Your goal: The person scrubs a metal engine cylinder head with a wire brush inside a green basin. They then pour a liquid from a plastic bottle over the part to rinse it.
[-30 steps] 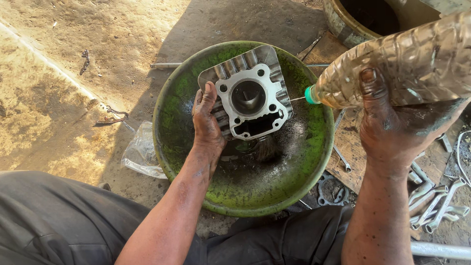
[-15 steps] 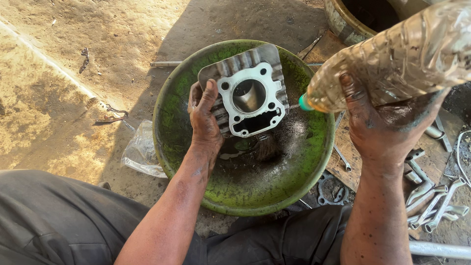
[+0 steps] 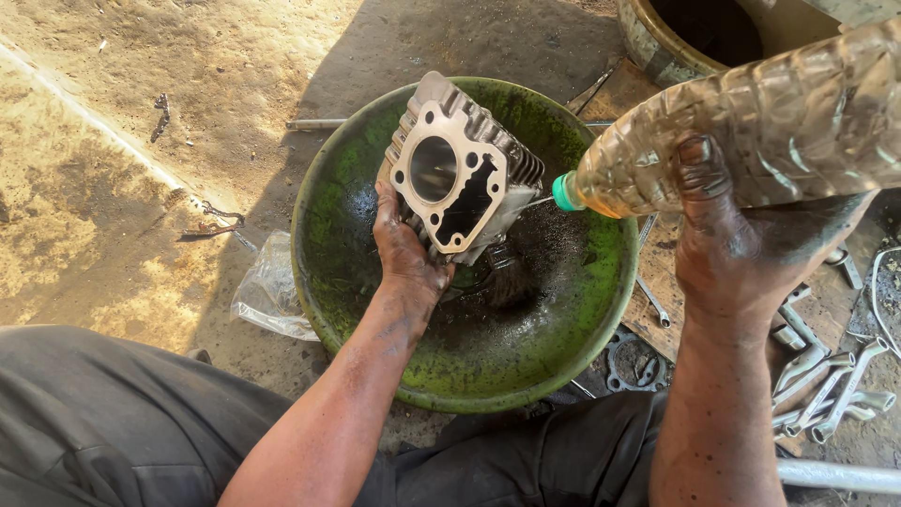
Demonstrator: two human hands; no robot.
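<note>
My left hand (image 3: 405, 246) grips a finned metal engine cylinder block (image 3: 457, 171) from below and holds it tilted over a green basin (image 3: 375, 310). The block's gasket face with its round bore looks up and to the left. My right hand (image 3: 741, 253) squeezes a clear plastic bottle (image 3: 760, 131) of brownish liquid, held sideways. Its green nozzle (image 3: 563, 192) points at the block's right side, and a thin jet reaches the fins. Dark oily liquid lies in the basin's bottom.
A crumpled clear plastic bag (image 3: 272, 291) lies left of the basin. Several wrenches (image 3: 826, 385) and a gasket (image 3: 633, 361) lie at the right. A round metal container (image 3: 694, 38) stands at the top right. My dark trousers (image 3: 113, 422) fill the bottom; sandy ground lies at the left.
My left hand has turned the cylinder block so its face tilts leftward and its fins face the bottle. The bottle nozzle has stayed close to the block's right side.
</note>
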